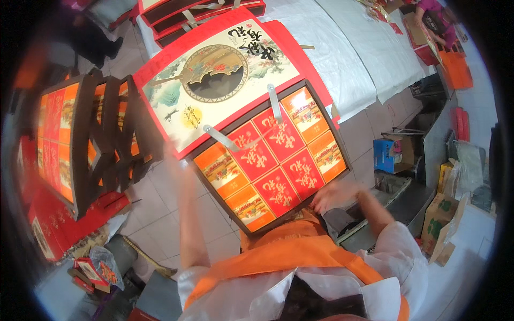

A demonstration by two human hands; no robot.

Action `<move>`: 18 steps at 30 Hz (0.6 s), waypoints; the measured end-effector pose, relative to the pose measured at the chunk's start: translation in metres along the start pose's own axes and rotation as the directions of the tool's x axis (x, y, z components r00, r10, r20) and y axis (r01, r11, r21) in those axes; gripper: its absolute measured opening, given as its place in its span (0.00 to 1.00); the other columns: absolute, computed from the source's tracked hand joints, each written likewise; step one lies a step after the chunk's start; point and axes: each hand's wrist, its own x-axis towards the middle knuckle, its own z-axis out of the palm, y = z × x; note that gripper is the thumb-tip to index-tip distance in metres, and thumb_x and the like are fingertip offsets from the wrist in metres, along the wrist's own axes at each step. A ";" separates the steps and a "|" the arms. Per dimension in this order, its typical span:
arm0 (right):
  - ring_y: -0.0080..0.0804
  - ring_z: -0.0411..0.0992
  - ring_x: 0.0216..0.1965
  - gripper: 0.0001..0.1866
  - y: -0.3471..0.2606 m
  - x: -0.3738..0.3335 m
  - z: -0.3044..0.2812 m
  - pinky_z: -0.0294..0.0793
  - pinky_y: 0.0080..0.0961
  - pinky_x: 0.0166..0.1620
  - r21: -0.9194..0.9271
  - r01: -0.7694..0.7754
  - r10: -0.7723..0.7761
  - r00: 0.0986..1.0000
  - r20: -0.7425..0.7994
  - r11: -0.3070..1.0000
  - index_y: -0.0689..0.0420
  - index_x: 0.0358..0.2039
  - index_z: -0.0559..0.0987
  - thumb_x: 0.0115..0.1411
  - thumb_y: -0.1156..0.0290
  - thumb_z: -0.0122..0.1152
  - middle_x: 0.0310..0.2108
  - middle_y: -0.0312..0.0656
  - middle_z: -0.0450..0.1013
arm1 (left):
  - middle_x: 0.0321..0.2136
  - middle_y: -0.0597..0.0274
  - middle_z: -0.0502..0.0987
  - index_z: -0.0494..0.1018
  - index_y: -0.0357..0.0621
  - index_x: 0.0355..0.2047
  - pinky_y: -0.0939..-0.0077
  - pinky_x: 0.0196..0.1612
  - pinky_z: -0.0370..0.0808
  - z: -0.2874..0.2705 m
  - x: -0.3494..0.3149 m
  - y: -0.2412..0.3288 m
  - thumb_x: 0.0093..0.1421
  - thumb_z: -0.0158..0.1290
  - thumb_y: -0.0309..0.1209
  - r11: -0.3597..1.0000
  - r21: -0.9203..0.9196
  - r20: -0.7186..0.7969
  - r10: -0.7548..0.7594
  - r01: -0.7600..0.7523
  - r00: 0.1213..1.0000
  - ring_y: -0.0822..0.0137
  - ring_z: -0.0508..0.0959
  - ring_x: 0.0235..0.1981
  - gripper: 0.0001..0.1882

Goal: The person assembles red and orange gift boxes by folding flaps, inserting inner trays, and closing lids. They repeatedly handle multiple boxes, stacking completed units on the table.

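Note:
In front of me is a dark-edged tray [347, 157] filled with small red and orange boxes [280, 138] in rows. My right hand [334, 196] grips the tray's near right edge with bent fingers. Beyond the tray, and touching it, lies a large red gift box [214, 69] with a cream landscape picture and a round fan design. Two pale ribbon straps [222, 138] lie over the tray's far edge. Blurred by motion, my left hand [175, 156] is at the near left corner of the gift box; its fingers cannot be made out.
More filled trays [56, 140] stand stacked at the left above red boxes [85, 222]. A white-covered table [342, 53] extends behind, with further red boxes [201, 16]. A co-worker [436, 24] is at the far right. Cartons [439, 216] and a blue box [386, 154] stand on the right.

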 end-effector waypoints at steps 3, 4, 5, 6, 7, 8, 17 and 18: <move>0.28 0.71 0.42 0.14 -0.121 -0.035 -0.048 0.70 0.26 0.45 -0.721 0.417 -0.756 0.615 -0.225 0.554 0.59 0.33 0.76 0.62 0.61 0.51 0.39 0.40 0.73 | 0.63 0.51 0.51 0.51 0.40 0.62 0.63 0.64 0.50 -0.022 0.008 -0.042 0.65 0.41 0.44 0.789 -0.543 -0.225 -0.467 0.287 0.855 0.57 0.53 0.64 0.30; 0.26 0.71 0.43 0.25 -0.160 -0.027 -0.069 0.69 0.26 0.46 -0.749 0.441 -0.857 0.387 -0.340 0.495 0.61 0.49 0.70 0.62 0.52 0.50 0.44 0.41 0.72 | 0.64 0.51 0.49 0.48 0.39 0.63 0.63 0.64 0.49 -0.024 0.016 -0.056 0.65 0.38 0.47 0.710 -0.571 -0.133 -0.576 0.412 0.807 0.58 0.53 0.64 0.33; 0.28 0.69 0.47 0.26 -0.190 -0.015 -0.090 0.67 0.28 0.50 -0.752 0.418 -0.855 0.348 -0.386 0.510 0.60 0.51 0.68 0.63 0.51 0.49 0.48 0.42 0.69 | 0.64 0.51 0.48 0.45 0.39 0.65 0.63 0.64 0.48 -0.021 0.018 -0.066 0.66 0.36 0.51 0.632 -0.587 -0.085 -0.669 0.505 0.738 0.58 0.52 0.64 0.36; 0.30 0.67 0.51 0.28 -0.223 0.004 -0.111 0.66 0.31 0.53 -0.758 0.401 -0.856 0.304 -0.419 0.514 0.60 0.54 0.67 0.63 0.51 0.49 0.53 0.44 0.66 | 0.62 0.57 0.54 0.48 0.43 0.63 0.61 0.64 0.49 -0.015 0.018 -0.076 0.63 0.35 0.56 0.631 -0.576 0.034 -0.617 0.520 0.786 0.62 0.54 0.63 0.37; 0.30 0.66 0.52 0.29 -0.249 0.020 -0.129 0.65 0.31 0.53 -0.797 0.333 -0.852 0.338 -0.399 0.505 0.60 0.55 0.66 0.62 0.51 0.49 0.53 0.44 0.65 | 0.59 0.62 0.60 0.52 0.47 0.62 0.59 0.63 0.50 -0.010 0.018 -0.081 0.61 0.34 0.62 0.695 -0.545 0.180 -0.450 0.469 0.875 0.66 0.56 0.62 0.39; 0.30 0.65 0.52 0.30 -0.266 0.042 -0.143 0.65 0.31 0.53 -0.783 0.358 -0.854 0.325 -0.406 0.509 0.61 0.55 0.64 0.62 0.50 0.50 0.54 0.44 0.65 | 0.58 0.63 0.62 0.53 0.49 0.62 0.62 0.61 0.56 -0.003 0.021 -0.085 0.63 0.35 0.58 0.640 -0.538 0.255 -0.497 0.548 0.830 0.65 0.61 0.59 0.35; 0.30 0.63 0.56 0.40 -0.298 0.092 -0.123 0.66 0.28 0.54 -0.621 0.347 -0.691 0.539 -0.482 0.703 0.63 0.60 0.57 0.58 0.46 0.56 0.57 0.46 0.61 | 0.58 0.61 0.63 0.56 0.39 0.61 0.68 0.59 0.59 -0.001 0.024 -0.077 0.63 0.36 0.59 0.599 -0.522 0.124 -0.651 0.607 0.749 0.63 0.64 0.58 0.38; 0.31 0.63 0.56 0.41 -0.295 0.085 -0.116 0.67 0.28 0.54 -0.549 0.460 -0.700 0.601 -0.386 0.698 0.63 0.60 0.57 0.57 0.46 0.56 0.57 0.46 0.61 | 0.58 0.60 0.63 0.56 0.39 0.60 0.68 0.59 0.59 -0.002 0.026 -0.078 0.63 0.36 0.59 0.611 -0.513 0.113 -0.648 0.603 0.753 0.63 0.64 0.58 0.38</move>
